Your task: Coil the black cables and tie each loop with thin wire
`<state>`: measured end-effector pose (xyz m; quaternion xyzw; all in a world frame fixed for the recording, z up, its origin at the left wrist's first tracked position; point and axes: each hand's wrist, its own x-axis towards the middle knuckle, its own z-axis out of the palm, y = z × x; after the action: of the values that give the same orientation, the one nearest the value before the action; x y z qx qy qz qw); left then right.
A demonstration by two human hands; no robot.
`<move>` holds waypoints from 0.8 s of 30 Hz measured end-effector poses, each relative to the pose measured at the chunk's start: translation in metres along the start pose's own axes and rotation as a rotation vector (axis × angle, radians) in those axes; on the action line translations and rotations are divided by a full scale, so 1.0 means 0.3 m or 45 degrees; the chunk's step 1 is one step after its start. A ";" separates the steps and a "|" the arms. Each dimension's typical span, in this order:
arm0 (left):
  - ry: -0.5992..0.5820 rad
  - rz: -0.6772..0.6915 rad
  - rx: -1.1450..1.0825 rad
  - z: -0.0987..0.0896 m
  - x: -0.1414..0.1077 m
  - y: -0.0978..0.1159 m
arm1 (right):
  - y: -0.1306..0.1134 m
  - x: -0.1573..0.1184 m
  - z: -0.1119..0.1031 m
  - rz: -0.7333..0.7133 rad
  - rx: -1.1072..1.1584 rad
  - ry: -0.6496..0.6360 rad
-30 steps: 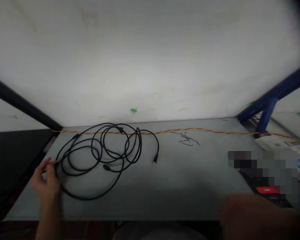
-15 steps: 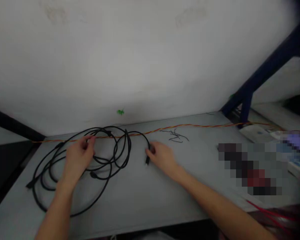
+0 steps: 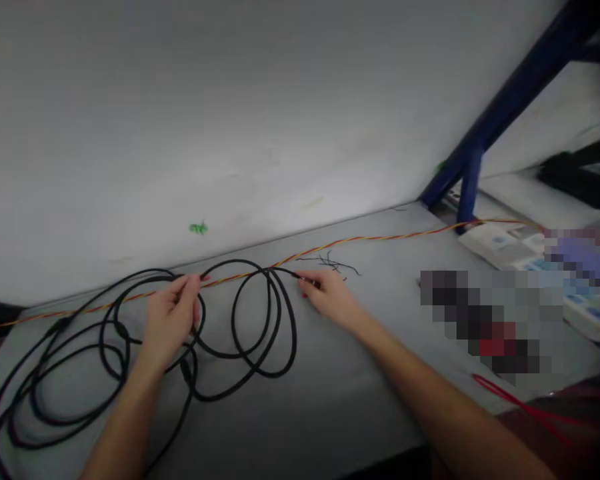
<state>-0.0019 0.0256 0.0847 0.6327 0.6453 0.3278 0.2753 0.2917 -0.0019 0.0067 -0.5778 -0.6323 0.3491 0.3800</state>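
Black cable (image 3: pixel 295 337) lies in several loose overlapping loops on the grey tabletop (image 3: pixel 320 400). My left hand (image 3: pixel 175 317) is closed in a pinch on the cable near the back of the loops. With thumb and fingertips, my right hand (image 3: pixel 330 297) grips a stretch of the same cable where it curves out to the right. The cable's tip there is hidden in the fingers. Thicker dark plug-like parts (image 3: pixel 185 371) show among the loops below and left of my left hand.
A twisted red-yellow wire (image 3: pixel 360 238) runs along the back near the wall. Thin black wire scraps (image 3: pixel 330 261) lie behind my right hand. A blue metal frame (image 3: pixel 510 107) rises at right, near a blurred-out object (image 3: pixel 480 327) and red cord (image 3: pixel 505 397).
The view has shifted and tilted. The loops between my hands have spread open toward the right. The connector that hung below my right hand no longer shows there.
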 end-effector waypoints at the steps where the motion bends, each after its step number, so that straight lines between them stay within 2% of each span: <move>1: -0.031 -0.009 0.021 0.025 -0.003 -0.025 | 0.004 0.003 -0.007 0.015 -0.044 0.013; 4: -0.080 0.043 0.119 0.087 -0.028 -0.082 | 0.012 0.007 -0.021 0.037 -0.137 0.034; 6: -0.057 0.157 0.214 0.117 -0.048 -0.102 | 0.013 0.008 -0.026 0.017 -0.192 0.017; 10: 0.020 0.446 0.388 0.153 -0.077 -0.114 | -0.004 0.003 -0.034 -0.012 -0.284 -0.042; 13: -0.037 0.540 0.486 0.168 -0.087 -0.118 | -0.030 -0.008 -0.038 -0.087 -0.194 -0.123; 17: -0.201 0.535 0.407 0.172 -0.089 -0.118 | -0.049 -0.022 -0.028 -0.147 -0.207 -0.178; 24: -0.437 0.276 -0.152 0.153 -0.128 -0.122 | -0.014 -0.018 0.008 0.003 -0.096 -0.015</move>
<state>0.0120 -0.0087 0.0251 0.7276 0.4965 0.2806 0.3812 0.2878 -0.0076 0.0088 -0.5904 -0.6465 0.3288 0.3541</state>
